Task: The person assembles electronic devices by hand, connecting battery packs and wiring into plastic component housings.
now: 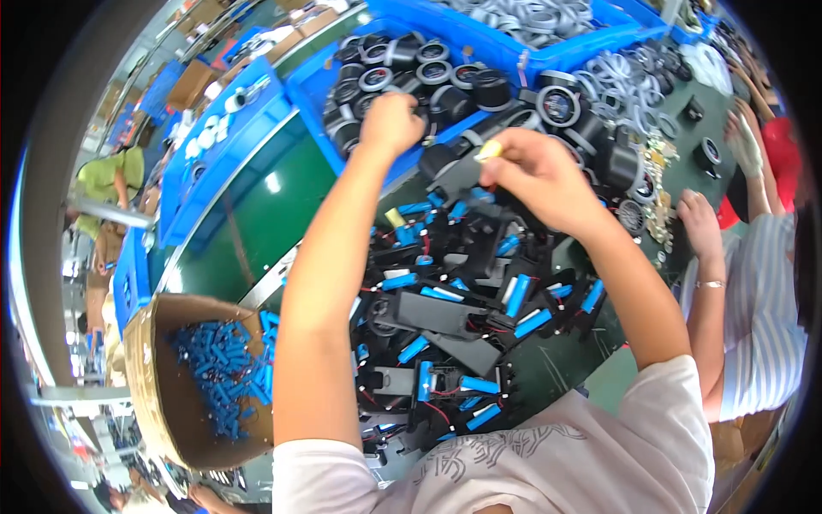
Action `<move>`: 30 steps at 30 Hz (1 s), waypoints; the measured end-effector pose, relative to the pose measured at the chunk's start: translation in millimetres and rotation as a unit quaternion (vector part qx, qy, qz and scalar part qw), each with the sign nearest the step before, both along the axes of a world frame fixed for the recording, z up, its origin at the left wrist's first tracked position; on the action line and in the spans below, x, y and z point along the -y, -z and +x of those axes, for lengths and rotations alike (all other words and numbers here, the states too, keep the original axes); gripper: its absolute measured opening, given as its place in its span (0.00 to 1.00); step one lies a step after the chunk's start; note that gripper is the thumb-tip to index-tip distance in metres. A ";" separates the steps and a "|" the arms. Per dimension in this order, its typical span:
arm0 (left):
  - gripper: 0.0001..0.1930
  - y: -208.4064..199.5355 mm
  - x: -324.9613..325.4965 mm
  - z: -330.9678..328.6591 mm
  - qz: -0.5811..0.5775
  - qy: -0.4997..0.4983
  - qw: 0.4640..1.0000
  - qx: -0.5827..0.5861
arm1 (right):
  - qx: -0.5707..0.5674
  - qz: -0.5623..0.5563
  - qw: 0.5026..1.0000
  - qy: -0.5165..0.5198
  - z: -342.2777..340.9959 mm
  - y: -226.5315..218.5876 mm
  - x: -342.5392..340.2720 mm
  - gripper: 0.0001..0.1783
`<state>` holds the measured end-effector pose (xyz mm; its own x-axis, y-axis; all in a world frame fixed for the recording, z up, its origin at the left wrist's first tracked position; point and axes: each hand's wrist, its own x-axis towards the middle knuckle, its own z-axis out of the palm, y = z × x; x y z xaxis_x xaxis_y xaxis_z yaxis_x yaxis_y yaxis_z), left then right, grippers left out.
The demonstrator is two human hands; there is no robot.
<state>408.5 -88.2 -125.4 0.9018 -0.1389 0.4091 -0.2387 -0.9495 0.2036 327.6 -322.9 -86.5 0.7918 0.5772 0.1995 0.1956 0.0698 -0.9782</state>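
My left hand reaches over the blue tray, its fingers curled in among round black parts with grey rims; what they hold is hidden. Just to the right, my right hand is closed in a pinch at the end of a flat black plastic part. A small yellow-white patch shows at its fingertips. Below both hands spreads a pile of black plastic housings with blue cylindrical battery cells and thin red wires.
At left stands a cardboard box holding many blue cells. Grey rings and small pale pieces lie at right, near a co-worker's hand. Another blue tray of grey rings is behind. The green tabletop shows at left.
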 end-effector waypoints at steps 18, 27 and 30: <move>0.11 -46.5 0.9 -153.3 -0.565 0.134 0.807 -0.111 | 0.111 0.039 0.991 0.062 -15.5 9.1 -53.6 0.07; 0.08 -55.5 25.9 -175.4 -0.532 0.009 0.842 -0.085 | 0.110 0.050 0.992 0.036 -31.8 12.9 -70.1 0.06; 0.09 -57.5 16.6 -180.3 -0.489 0.027 0.865 -0.111 | 0.115 0.027 0.992 0.035 -29.1 12.2 -69.1 0.06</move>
<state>228.2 -104.8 -67.9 0.9763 0.1314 0.1721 -0.1289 -0.2860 0.9495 298.5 -253.8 -98.8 0.7598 0.5060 0.4083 0.4194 0.0984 -0.9024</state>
